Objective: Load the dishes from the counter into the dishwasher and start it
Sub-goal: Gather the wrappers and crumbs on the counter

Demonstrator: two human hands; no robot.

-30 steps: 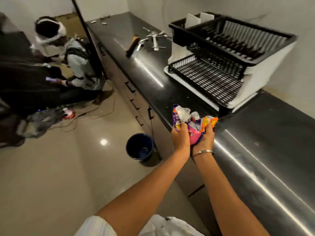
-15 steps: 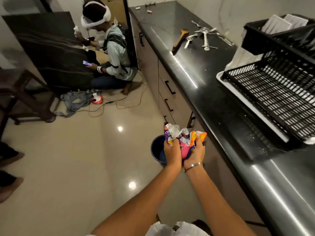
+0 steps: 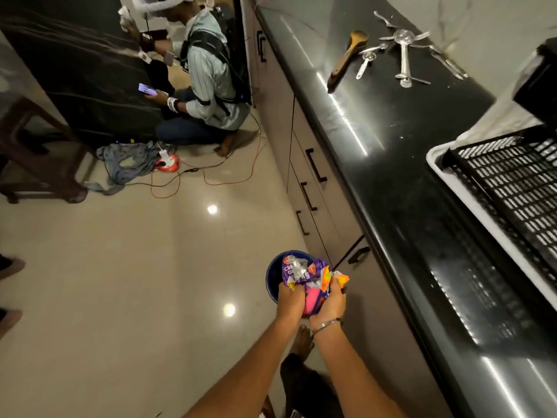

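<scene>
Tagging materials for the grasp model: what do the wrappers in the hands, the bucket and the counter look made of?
Wrappers: thin printed plastic film with a silvery lining, going by the crumpled, shiny folds. Bucket: likely plastic, smooth dark blue. Counter: polished black stone or similar, judging by the sharp light streaks.

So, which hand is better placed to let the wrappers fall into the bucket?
Probably the left hand: it grips the wrappers directly above the blue bucket. The right hand holds them nearer the cabinet side, past the rim.
</scene>
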